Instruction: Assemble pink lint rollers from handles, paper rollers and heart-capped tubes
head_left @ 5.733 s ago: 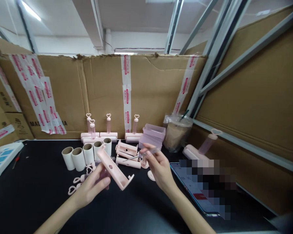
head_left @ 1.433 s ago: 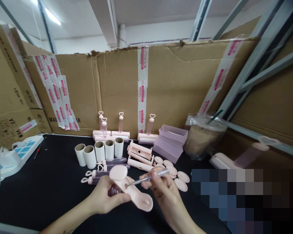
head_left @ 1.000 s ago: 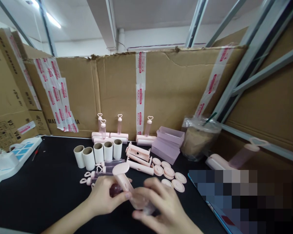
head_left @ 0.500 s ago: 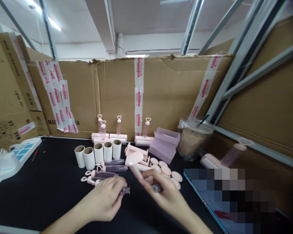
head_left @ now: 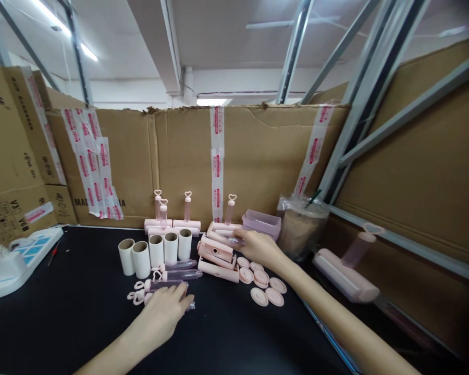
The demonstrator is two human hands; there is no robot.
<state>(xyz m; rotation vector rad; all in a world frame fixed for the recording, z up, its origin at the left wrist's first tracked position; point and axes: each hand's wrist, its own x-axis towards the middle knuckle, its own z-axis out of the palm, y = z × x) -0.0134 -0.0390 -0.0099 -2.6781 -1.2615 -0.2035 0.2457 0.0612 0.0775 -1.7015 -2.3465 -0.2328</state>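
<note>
cardboard tubes (head_left: 156, 251): five, standing in a row
round pink caps (head_left: 260, 284): about seven, lying flat
upright heart-topped rollers (head_left: 186, 213): four at the back wall
loose heart-topped handles (head_left: 168, 275): roughly four, partly hidden
hands: two, left hand (head_left: 162, 315) and right hand (head_left: 258, 246)
</note>
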